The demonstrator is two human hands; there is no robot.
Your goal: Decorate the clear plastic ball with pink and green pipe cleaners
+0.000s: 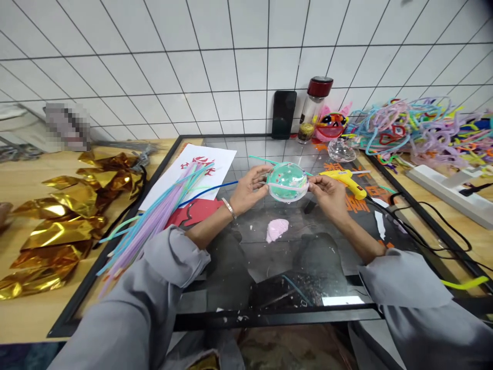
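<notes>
A clear plastic dome (288, 174) with green inside is held up over the middle of the dark glass board. My left hand (250, 189) grips its left side, fingers curled behind and thumb at the front. A pale pink pipe cleaner (285, 187) runs across the front of the dome near its rim. At the right side, my right hand (329, 194) pinches the end of this pipe cleaner against the dome. On the glass below lies a crumpled light pink piece (277, 229). Just beyond my right hand rests a yellow glue gun (348, 183).
Pipe cleaners (157, 213) lie over white paper (221, 158) and red paper (204, 211) at left, beside gold foil (61, 221). Behind stand a phone (284, 114), a bottle (310, 110) and another clear dome (342, 150). A power strip (454, 194) and tangled pipe cleaners (419, 131) occupy the right.
</notes>
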